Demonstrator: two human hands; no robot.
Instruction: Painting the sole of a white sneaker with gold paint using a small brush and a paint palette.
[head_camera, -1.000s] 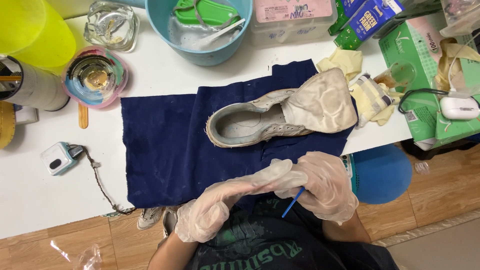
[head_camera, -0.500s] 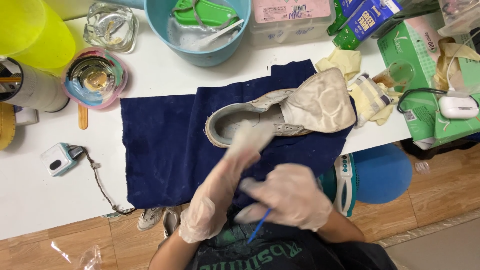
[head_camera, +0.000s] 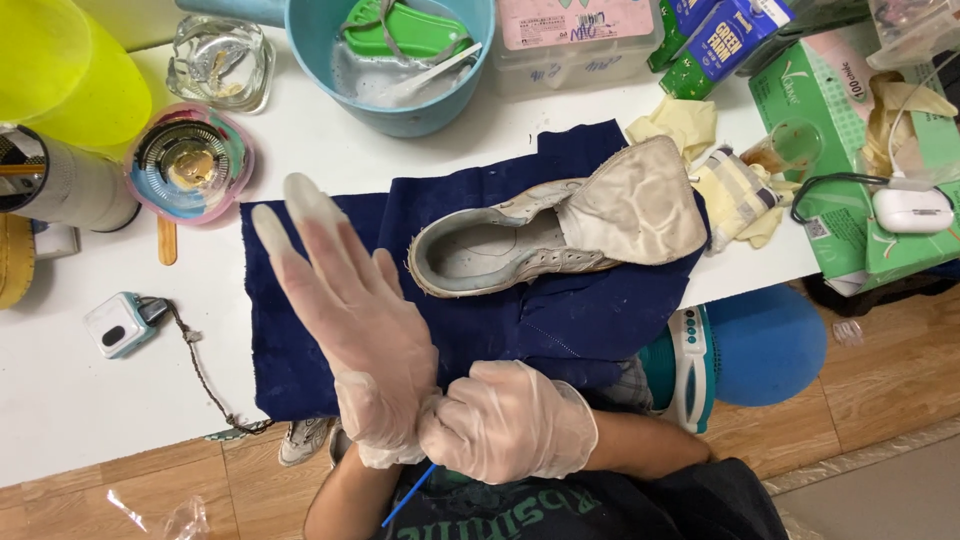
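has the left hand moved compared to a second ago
Yes. The left hand has risen from near the body and now stretches, fingers spread, up over the blue cloth, left of the shoe. The right hand grips its wrist.

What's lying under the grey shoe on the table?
A dark blue cloth is spread under the grey shoe, on the white table. A dirty beige rag drapes over the shoe's front, hiding the toe. Whatever lies beneath the cloth is covered.

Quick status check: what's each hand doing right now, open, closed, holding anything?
Left hand: open, gloved fingers spread flat above the blue cloth, holding nothing.
Right hand: closed, gripping the left glove's cuff at the wrist; a thin blue stick shows below it.
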